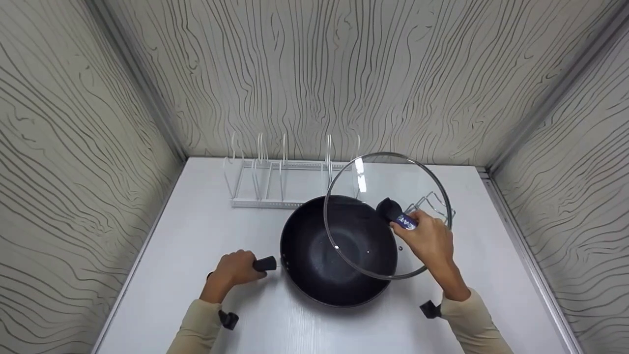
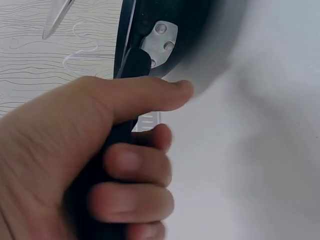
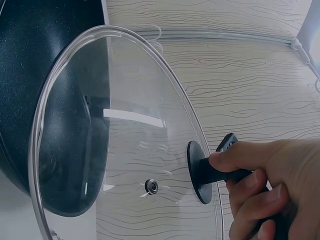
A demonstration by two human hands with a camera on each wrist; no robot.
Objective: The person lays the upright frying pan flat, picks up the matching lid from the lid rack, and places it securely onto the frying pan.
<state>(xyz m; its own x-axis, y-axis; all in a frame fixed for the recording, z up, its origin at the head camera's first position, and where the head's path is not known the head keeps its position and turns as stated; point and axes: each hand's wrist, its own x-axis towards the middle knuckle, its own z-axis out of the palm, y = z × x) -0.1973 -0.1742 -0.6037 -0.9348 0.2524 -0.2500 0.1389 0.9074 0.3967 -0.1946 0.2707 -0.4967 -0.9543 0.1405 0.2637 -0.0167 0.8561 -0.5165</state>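
Observation:
A dark wok [image 1: 319, 290] is at the middle of the white table, its handle [image 1: 265, 264] pointing left. My left hand [image 1: 237, 268] grips that handle; in the left wrist view the fingers [image 2: 135, 200] curl round it below the riveted bracket [image 2: 164, 42]. My right hand [image 1: 430, 241] holds the black knob [image 1: 389, 210] of a clear glass lid [image 1: 373, 182] with a metal rim. The lid overlaps the right part of the wok in the head view and looks tilted in the right wrist view, where a small steam vent [image 3: 151, 187] shows.
A white wire rack [image 1: 265, 203] with upright loops stands behind the wok, near the back wall [image 1: 304, 73]. Seen partly through the lid, a small wire stand [image 1: 432, 201] sits at the right. Patterned panels [image 1: 64, 172] enclose the table [image 1: 206, 216] at the sides and back.

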